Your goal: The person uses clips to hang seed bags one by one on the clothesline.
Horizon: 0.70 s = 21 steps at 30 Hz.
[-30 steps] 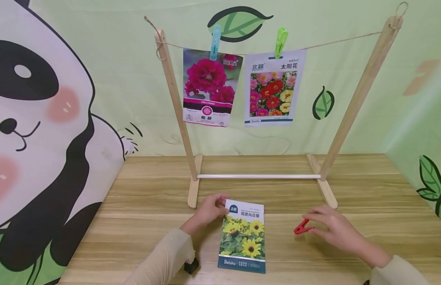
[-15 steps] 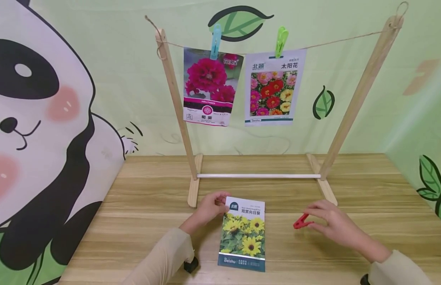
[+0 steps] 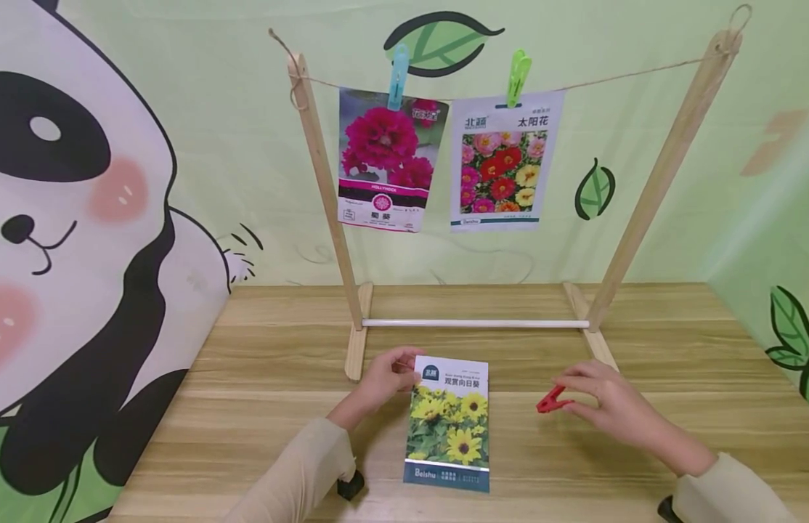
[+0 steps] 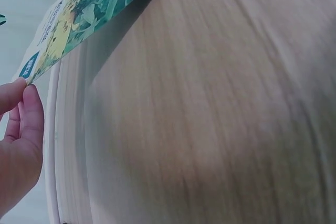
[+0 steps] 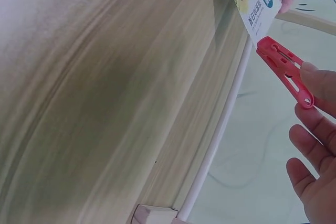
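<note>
My left hand pinches the upper left corner of a seed packet printed with yellow sunflowers. The left wrist view shows thumb and finger on that corner, with the packet tilted over the wood and casting a shadow. To the right, my right hand holds a red clothespin between thumb and finger. In the right wrist view the clothespin points toward the packet; the other fingers are spread loosely. In the head view a gap separates clothespin and packet.
Behind the hands stands a wooden frame with a white crossbar. From its twine hang a hollyhock packet under a blue clothespin and a mixed-flower packet under a green clothespin. A panda backdrop covers the wall.
The sunflower packet has risen slightly in the head view with my left hand. My right hand and the red clothespin have shifted slightly upward and left.
</note>
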Available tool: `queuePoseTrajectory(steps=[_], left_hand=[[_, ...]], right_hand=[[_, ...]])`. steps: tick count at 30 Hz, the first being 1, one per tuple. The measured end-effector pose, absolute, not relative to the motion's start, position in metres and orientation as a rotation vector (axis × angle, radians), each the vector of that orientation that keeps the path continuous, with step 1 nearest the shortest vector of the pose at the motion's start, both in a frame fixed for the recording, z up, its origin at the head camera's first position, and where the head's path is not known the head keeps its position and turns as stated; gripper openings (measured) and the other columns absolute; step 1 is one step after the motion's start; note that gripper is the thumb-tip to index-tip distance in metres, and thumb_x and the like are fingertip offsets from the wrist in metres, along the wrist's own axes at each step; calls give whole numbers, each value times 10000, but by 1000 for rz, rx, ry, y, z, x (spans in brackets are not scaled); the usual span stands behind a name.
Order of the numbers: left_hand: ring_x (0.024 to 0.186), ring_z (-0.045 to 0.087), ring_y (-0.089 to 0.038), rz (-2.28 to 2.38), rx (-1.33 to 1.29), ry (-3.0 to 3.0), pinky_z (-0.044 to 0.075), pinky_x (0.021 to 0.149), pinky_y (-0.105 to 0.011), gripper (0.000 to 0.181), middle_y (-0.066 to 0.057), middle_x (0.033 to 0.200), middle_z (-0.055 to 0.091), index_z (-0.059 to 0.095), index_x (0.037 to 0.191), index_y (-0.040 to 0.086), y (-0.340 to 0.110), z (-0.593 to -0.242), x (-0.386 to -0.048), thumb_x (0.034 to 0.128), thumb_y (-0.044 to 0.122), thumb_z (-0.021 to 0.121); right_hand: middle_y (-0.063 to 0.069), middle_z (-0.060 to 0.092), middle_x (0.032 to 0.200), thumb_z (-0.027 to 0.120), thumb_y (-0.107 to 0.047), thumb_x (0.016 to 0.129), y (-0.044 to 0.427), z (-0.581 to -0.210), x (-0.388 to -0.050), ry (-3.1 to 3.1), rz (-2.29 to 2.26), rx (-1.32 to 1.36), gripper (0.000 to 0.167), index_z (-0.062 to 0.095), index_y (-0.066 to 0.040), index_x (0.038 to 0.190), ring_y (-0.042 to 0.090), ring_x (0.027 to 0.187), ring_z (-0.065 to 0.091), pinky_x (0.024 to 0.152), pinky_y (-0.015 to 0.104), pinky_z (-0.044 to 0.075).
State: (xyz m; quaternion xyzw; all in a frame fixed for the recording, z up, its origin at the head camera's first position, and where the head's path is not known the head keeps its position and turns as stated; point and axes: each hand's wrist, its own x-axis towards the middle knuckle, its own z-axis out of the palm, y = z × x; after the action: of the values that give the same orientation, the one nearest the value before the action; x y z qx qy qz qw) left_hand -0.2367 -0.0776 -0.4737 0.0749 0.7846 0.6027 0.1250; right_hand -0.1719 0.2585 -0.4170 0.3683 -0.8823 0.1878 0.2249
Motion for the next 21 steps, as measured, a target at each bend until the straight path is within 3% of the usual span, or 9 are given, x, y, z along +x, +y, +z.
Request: queuePoseTrajectory(steps=[11,21], left_hand=[[768,499,-140,1824,233,2224,525,671,-355,395,-106,913,504,531,1165,16,-79,-467,-236,782,-70,569],[778,490,-146,1833,283,2230,512,705,-403,383,-169,949,514,519,1167,-22,-78,-440,-227,790,-79,554]], right_hand=[[55,612,897,789,-22,504,256,-412,-178,-2410,536,1043,428,675,-33,916,180,811,545,635,276,478],[52,606,892,789,-54,520,256,-406,-184,-2398,534,1061,417,675,-32,920,169,793,552,639,255,475]])
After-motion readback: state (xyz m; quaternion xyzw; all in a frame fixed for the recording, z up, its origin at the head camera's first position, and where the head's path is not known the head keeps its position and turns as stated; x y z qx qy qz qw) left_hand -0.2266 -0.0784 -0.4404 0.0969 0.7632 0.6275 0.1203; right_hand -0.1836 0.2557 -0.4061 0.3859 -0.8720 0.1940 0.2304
